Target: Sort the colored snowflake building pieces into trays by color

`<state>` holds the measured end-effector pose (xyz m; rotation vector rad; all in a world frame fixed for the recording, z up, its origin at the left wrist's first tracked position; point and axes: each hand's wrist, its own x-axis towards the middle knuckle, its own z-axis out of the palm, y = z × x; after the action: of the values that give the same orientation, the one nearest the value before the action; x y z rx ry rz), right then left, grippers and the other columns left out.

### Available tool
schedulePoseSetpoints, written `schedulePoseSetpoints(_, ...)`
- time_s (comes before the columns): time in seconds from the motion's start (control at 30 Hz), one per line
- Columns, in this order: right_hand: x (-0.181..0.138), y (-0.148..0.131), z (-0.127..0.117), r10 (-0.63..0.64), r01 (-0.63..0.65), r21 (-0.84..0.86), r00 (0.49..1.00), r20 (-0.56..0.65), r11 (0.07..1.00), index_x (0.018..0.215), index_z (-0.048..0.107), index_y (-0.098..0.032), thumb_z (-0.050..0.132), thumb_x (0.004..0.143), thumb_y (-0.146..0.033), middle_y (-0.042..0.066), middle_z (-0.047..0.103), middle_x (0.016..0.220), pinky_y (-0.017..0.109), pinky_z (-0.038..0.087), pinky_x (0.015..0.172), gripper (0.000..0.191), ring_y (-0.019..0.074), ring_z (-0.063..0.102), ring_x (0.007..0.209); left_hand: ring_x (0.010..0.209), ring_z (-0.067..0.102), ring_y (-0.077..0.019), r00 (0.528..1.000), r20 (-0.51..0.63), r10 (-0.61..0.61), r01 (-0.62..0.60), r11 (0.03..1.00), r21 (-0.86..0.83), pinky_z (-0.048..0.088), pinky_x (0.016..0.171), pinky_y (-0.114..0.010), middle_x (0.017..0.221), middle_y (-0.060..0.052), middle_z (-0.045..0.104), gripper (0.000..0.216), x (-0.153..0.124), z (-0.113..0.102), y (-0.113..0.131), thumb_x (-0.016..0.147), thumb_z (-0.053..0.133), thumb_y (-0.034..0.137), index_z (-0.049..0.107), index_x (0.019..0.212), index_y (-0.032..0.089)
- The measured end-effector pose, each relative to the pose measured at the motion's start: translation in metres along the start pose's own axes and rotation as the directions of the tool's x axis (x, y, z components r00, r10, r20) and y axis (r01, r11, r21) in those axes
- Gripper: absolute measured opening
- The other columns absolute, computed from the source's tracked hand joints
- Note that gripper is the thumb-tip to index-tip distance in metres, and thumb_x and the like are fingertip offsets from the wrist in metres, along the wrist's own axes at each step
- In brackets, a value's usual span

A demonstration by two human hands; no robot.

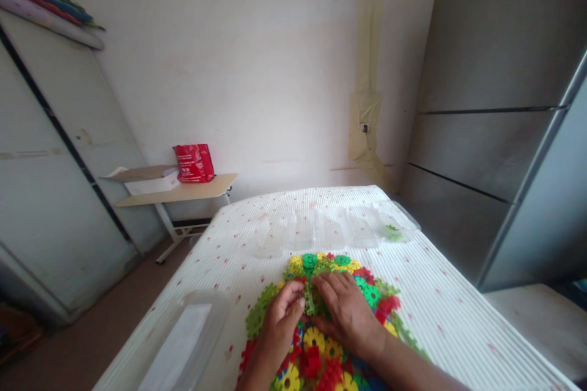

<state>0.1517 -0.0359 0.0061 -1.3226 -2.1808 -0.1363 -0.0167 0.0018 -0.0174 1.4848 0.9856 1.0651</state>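
Both hands meet over a heap of plastic gear-shaped building pieces in red, yellow, green and blue, on the cloth-covered table. A light green toothed piece stands between the fingertips. On its left side, my left hand is closed in a pinch, with thumb and forefinger at its edge. My right hand is bent round its other side, with the thumb below and the fingers above. The palm hides part of the heap, and the exact contact at the fingertips is partly covered.
Beyond the heap stands a clear divided plastic tray with a green piece in its right compartment. A clear lid with white paper lies at left. A side table holds a red bag. A fridge stands right.
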Motion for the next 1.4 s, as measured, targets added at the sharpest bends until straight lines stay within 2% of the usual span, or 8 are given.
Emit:
schedulePoseSetpoints(0.2,-0.001,0.012,-0.006,0.084,-0.084,0.003,0.996,-0.012,0.996,0.118,0.05,-0.017,0.064,0.07,-0.036,0.011,0.061,0.105,0.042,0.038,0.082,0.053,0.0264,0.054,0.094,0.079,0.063,-0.0201,0.995,0.093,-0.03,0.034,0.999,-0.039,0.051,0.067,-0.029,0.089,-0.007,0.066,0.047,-0.002,0.003,0.005,0.076,0.054,0.049,0.055,0.109,0.016)
schedulePoseSetpoints(0.37,0.0,0.069,-0.047,0.253,-0.276,-0.106,0.948,-0.191,0.955,0.117,0.051,-0.016,0.058,0.076,-0.038,0.013,0.064,0.102,0.039,0.043,0.076,0.047,0.0261,0.059,0.09,0.076,0.065,-0.02,0.99,0.121,-0.067,0.072,0.997,-0.032,0.05,0.068,-0.029,0.086,-0.008,0.067,0.047,-0.002,0.004,0.003,0.073,0.056,0.053,0.059,0.099,0.015)
schedulePoseSetpoints(0.5,0.005,0.131,-0.094,0.543,-0.614,-0.248,0.785,-0.299,0.75,0.118,0.051,-0.019,0.054,0.076,-0.048,0.011,0.064,0.106,0.033,0.045,0.069,0.051,0.0248,0.062,0.086,0.076,0.065,-0.0205,0.99,0.117,-0.075,0.079,0.996,-0.028,0.051,0.068,-0.03,0.087,-0.008,0.069,0.044,-0.001,0.004,0.002,0.072,0.057,0.053,0.062,0.095,0.016)
schedulePoseSetpoints(0.67,0.021,0.18,-0.125,0.805,-0.779,-0.419,0.571,-0.164,0.467,0.11,0.058,-0.022,0.048,0.074,-0.059,0.012,0.067,0.099,0.034,0.044,0.065,0.052,0.0286,0.063,0.087,0.074,0.065,-0.0204,0.993,0.108,-0.054,0.054,0.999,0.006,0.052,0.067,-0.029,0.081,-0.006,0.068,0.04,-0.001,0.004,0.004,0.073,0.056,0.052,0.063,0.09,0.016)
schedulePoseSetpoints(0.9,0.037,0.198,-0.115,0.882,-0.8,-0.466,0.464,-0.082,0.377,0.102,0.064,-0.015,0.049,0.073,-0.06,0.018,0.066,0.101,0.039,0.046,0.07,0.056,0.0323,0.062,0.094,0.076,0.065,-0.021,0.992,0.11,-0.055,0.053,0.998,0.019,0.052,0.068,-0.03,0.083,-0.007,0.068,0.039,0.0,0.003,-0.001,0.075,0.055,0.051,0.063,0.091,0.016)
schedulePoseSetpoints(1.13,0.036,0.178,-0.116,0.839,-0.79,-0.464,0.52,-0.16,0.402,0.1,0.065,-0.018,0.037,0.083,-0.055,0.016,0.068,0.097,0.036,0.046,0.065,0.049,0.0299,0.064,0.087,0.074,0.065,-0.0197,0.991,0.121,-0.052,0.048,0.998,0.034,0.05,0.066,-0.027,0.08,-0.005,0.068,0.034,-0.002,0.005,0.004,0.075,0.055,0.047,0.064,0.089,0.017)
schedulePoseSetpoints(1.27,0.034,0.145,-0.103,0.723,-0.722,-0.373,0.671,-0.167,0.583,0.1,0.064,-0.023,0.04,0.085,-0.047,0.008,0.07,0.091,0.029,0.043,0.062,0.037,0.0244,0.065,0.082,0.073,0.065,-0.0191,0.992,0.118,-0.043,0.04,0.999,0.029,0.05,0.065,-0.026,0.08,-0.005,0.068,0.033,-0.003,0.006,0.005,0.076,0.055,0.046,0.064,0.089,0.017)
schedulePoseSetpoints(1.4,0.034,0.104,-0.078,0.487,-0.489,-0.16,0.872,-0.058,0.857,0.092,0.065,-0.024,0.047,0.083,-0.036,0.001,0.071,0.082,0.025,0.043,0.062,0.024,0.0171,0.064,0.071,0.072,0.064,-0.0191,0.993,0.111,-0.033,0.031,0.999,0.023,0.05,0.064,-0.027,0.078,-0.006,0.067,0.034,-0.002,0.006,0.004,0.075,0.055,0.046,0.064,0.088,0.016)
